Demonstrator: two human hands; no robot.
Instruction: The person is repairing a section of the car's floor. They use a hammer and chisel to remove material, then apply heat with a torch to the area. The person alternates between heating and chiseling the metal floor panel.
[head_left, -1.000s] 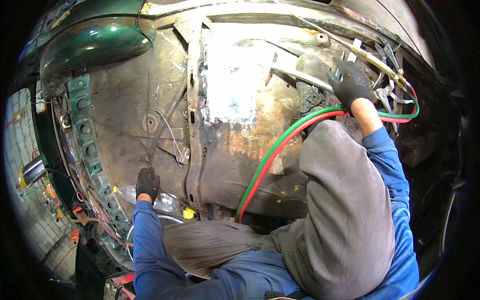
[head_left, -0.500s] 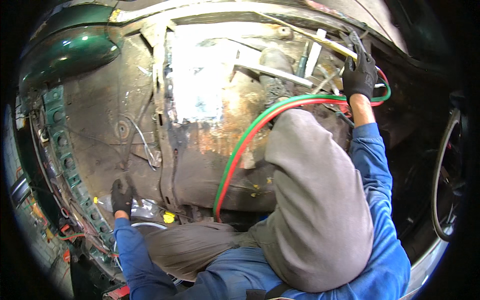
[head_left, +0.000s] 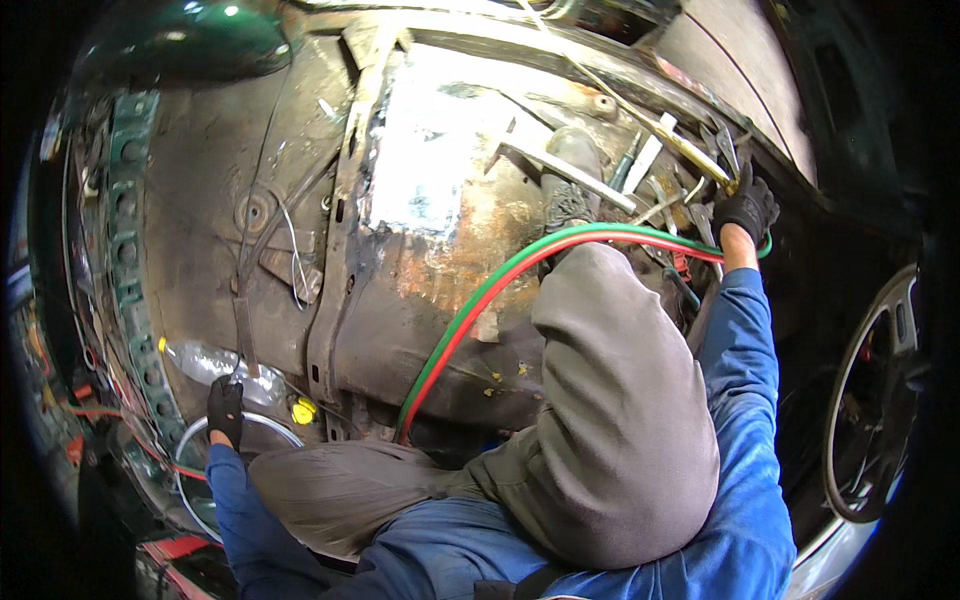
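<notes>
My right hand (head_left: 747,207), black-gloved, is closed around the rear end of a gas torch (head_left: 690,152), one finger stretched along it. The torch's long brass-coloured tube points to the far left. A joined green and red twin hose (head_left: 510,262) arches over my raised knee to that hand. At the left, my black-gloved left hand (head_left: 226,408) is low by a clear plastic bottle (head_left: 205,362) with a yellow cap. Its fingers are drawn together at the bottle's side; I cannot make out what they hold. A yellow cap-like piece (head_left: 303,411) lies right of the bottle.
I sit on a worn metal car floor (head_left: 420,345) with a raised cross rib (head_left: 342,215). Pliers (head_left: 725,150), a screwdriver (head_left: 626,160) and metal strips lie near my boot (head_left: 570,195). A steering wheel (head_left: 838,430) stands at the right, a perforated green sill (head_left: 127,235) at the left.
My left hand has moved back toward me and off the bottle's middle, showing more of the bottle. My right hand has drawn slightly nearer with the torch. The whole view has shifted.
</notes>
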